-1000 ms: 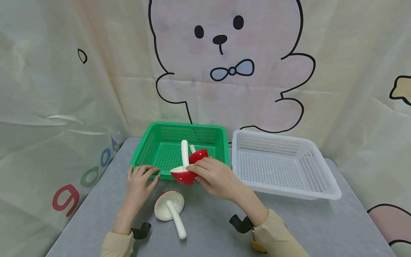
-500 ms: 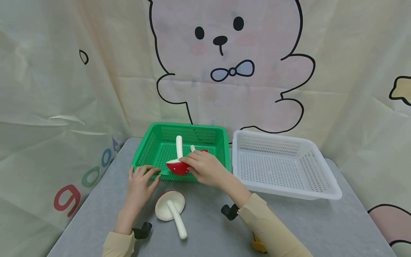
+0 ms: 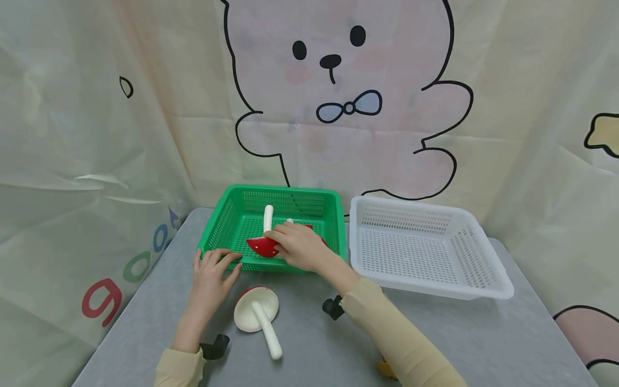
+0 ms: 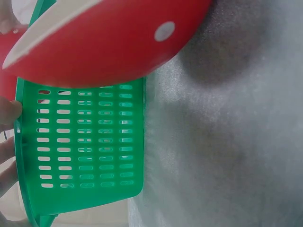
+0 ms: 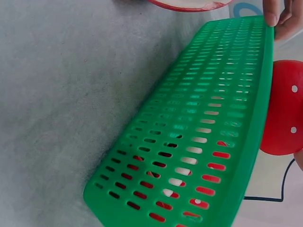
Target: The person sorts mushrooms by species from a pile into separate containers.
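My right hand point(image 3: 300, 244) pinches a toy mushroom point(image 3: 261, 247) by its white-dotted red cap. The white stem points up, and the cap is above the near part of the green basket point(image 3: 227, 212). In the right wrist view the held mushroom point(image 5: 286, 109) shows beyond the basket's rim. At the basket's near left corner, my left hand point(image 3: 210, 282) grips the rim with thumb and fingers. Behind my right hand, more red and a white stem tip point(image 3: 289, 220) show inside the basket, mostly hidden. Another mushroom point(image 3: 263, 333) lies on the table, pale underside up.
A white basket point(image 3: 430, 293) stands right of the green one on the grey table point(image 3: 309, 344). Part of a yellow object point(image 3: 387, 371) shows beside my right sleeve. A printed curtain point(image 3: 396, 161) hangs close behind both baskets.
My right hand has moved forward and left with its mushroom, and the cap has sunk lower over the green basket. The left hand stays on the rim.
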Demonstrator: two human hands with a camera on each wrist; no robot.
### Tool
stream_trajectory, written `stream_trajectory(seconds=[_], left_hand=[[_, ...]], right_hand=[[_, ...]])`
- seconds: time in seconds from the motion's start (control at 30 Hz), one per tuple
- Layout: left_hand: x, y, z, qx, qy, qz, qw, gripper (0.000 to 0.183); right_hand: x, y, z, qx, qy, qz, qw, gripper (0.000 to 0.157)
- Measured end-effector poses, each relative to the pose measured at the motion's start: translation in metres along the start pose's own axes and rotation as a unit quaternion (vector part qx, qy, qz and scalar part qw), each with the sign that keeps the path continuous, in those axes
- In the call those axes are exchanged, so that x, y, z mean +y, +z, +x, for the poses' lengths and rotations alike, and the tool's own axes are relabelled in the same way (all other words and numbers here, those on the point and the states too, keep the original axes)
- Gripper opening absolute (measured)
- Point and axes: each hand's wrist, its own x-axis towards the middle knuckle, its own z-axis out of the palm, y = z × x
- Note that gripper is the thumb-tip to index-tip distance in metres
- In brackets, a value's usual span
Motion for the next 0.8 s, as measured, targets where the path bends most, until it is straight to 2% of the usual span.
stream_trajectory(seconds=[0.47, 0.8], left_hand=[[0.0, -0.001, 0.001, 0.001, 0.0, -0.001, 1.0, 0.02], [0.001, 0.0, 0.0, -0.005, 0.0, 0.005, 1.0, 0.021]], right_hand=[[0.001, 0.01, 0.018, -0.095, 0.048, -0.005, 0.994, 0.034], [0.004, 0.015, 0.023, -0.111, 0.063, -0.012, 0.992, 0.037]])
